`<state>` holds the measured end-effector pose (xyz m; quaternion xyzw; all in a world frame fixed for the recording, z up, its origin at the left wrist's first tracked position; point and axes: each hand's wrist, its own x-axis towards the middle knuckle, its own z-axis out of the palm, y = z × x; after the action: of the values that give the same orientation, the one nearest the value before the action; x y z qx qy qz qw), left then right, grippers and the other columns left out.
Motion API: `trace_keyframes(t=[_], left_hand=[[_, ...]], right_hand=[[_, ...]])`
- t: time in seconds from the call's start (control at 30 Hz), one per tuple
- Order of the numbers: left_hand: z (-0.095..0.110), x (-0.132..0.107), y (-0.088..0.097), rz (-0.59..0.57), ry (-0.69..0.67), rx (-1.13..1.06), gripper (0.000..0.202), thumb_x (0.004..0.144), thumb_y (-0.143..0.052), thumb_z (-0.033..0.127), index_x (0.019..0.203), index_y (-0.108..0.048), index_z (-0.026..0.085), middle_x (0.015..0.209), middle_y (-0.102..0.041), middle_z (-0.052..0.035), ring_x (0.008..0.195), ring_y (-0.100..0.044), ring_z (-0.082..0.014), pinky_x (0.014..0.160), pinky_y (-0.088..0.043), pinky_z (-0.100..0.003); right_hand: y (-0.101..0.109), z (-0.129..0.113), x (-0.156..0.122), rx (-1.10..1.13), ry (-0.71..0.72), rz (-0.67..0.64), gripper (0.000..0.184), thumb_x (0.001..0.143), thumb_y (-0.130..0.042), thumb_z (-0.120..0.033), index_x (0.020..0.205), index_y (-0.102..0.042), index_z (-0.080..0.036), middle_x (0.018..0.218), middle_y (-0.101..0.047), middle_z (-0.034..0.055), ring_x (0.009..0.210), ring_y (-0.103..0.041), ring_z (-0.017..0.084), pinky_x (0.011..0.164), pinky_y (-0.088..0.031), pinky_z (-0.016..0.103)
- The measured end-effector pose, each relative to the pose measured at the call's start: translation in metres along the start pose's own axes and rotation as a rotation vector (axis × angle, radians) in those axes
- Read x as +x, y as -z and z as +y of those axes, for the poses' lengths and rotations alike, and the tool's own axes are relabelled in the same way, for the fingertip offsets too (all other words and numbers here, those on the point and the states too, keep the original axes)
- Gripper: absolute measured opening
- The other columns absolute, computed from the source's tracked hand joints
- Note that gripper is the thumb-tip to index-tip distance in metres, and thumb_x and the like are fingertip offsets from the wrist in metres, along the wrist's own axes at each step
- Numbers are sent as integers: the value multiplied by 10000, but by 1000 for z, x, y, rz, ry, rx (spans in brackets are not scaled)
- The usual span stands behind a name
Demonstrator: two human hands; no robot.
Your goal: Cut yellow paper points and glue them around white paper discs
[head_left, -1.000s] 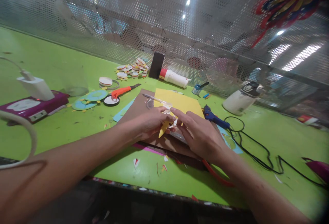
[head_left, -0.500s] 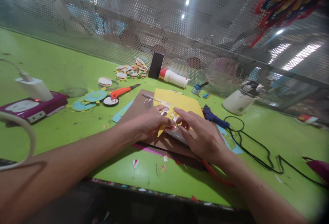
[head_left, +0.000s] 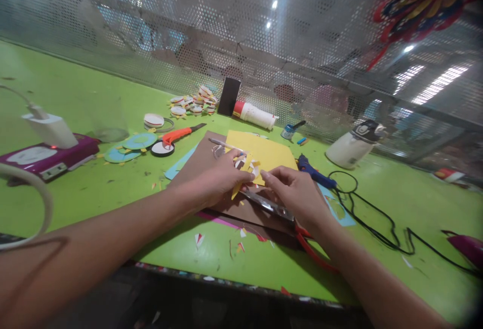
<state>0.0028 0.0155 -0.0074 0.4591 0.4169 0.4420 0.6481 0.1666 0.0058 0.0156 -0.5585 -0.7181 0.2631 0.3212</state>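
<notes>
My left hand [head_left: 226,178] pinches a small cut paper piece [head_left: 253,169], yellow and white, between thumb and fingers. A pointed yellow strip hangs below that thumb. Just right of the piece, my right hand [head_left: 296,190] has its thumb and forefinger tips brought together; what they hold, if anything, is too small to make out. Under both hands lie a yellow sheet [head_left: 277,150] and a brown board [head_left: 199,160]. Scissors [head_left: 269,205] with red handles rest on the board below my right hand. A pen [head_left: 222,143] lies across the board and sheet, beyond my left hand.
Left stand a purple power strip [head_left: 81,149], blue paper discs [head_left: 140,141] and an orange cutter [head_left: 177,135]. Behind are a phone [head_left: 229,96] and a white roll [head_left: 256,115]. A blue glue gun [head_left: 317,173] with black cable and a white bottle [head_left: 349,149] are right.
My right hand has drawn slightly back and right from the paper piece, its fingers now pinched together. More of the scissors' blades shows. My left hand keeps its grip.
</notes>
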Motion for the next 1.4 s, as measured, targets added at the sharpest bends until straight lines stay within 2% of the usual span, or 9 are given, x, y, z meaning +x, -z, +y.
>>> trace_keyframes(t=[0.13,0.33,0.47,0.63,0.87,1.0,1.07,1.2,1.4], left_hand=[[1,-1,-1,12,-15,65,567,639,-720,183,1145,-473,249,629,-582,14,460,-554,-158,431,-467,-287],[-1,0,0,11,-17,124,517,676,-654,161,1158,-484,239,646,-599,-6,468,-563,-156,445,-467,-278],[1,-1,-1,45,-31,175,490,669,-630,128,1130,-495,227,648,-597,-11,485,-571,-159,439,-450,-255],[2,-1,-2,30,-6,91,471,682,-628,137,1118,-478,232,670,-590,-13,512,-585,-179,435,-457,-276],[6,-3,-3,-84,21,-18,295,674,-548,86,942,-489,194,621,-554,-2,454,-492,-136,393,-434,-264],[10,-7,-4,-103,45,50,181,672,-511,72,810,-481,185,540,-501,21,411,-440,-114,385,-397,-244],[10,-8,-4,-130,59,59,210,677,-518,72,856,-497,181,525,-498,28,417,-441,-107,409,-385,-230],[8,-8,-4,-169,62,15,443,662,-541,45,1079,-458,168,608,-581,5,488,-497,-102,458,-350,-198],[8,-7,-2,-252,85,-59,379,661,-584,64,1010,-469,155,728,-596,-12,517,-515,-80,463,-331,-193]], right_hand=[[-7,-1,-1,67,-75,-45,295,759,-632,-432,641,-616,-163,581,-608,7,526,-504,129,492,-389,245],[-10,1,-1,310,-154,-74,209,721,-654,-350,645,-591,-167,488,-533,-56,427,-431,88,453,-352,223],[-9,-2,-1,342,-193,-66,181,703,-668,-317,646,-602,-159,479,-544,-58,431,-444,85,474,-363,226],[-8,-2,-2,327,-191,-33,183,713,-671,-316,660,-609,-153,480,-554,-52,442,-454,87,483,-355,226],[-3,7,0,373,-8,5,211,729,-687,-365,726,-633,-161,564,-572,-35,483,-496,104,488,-386,246],[5,10,4,239,216,49,126,766,-668,-277,715,-657,-162,683,-605,2,615,-536,130,585,-424,276],[10,12,7,184,331,49,93,791,-645,-224,716,-658,-170,741,-613,18,696,-553,145,651,-435,293],[19,16,11,98,479,6,75,816,-630,-178,747,-661,-186,763,-607,24,729,-563,156,681,-442,314],[28,13,11,40,590,-20,77,814,-629,-142,759,-653,-190,778,-610,40,760,-574,178,705,-453,347]])
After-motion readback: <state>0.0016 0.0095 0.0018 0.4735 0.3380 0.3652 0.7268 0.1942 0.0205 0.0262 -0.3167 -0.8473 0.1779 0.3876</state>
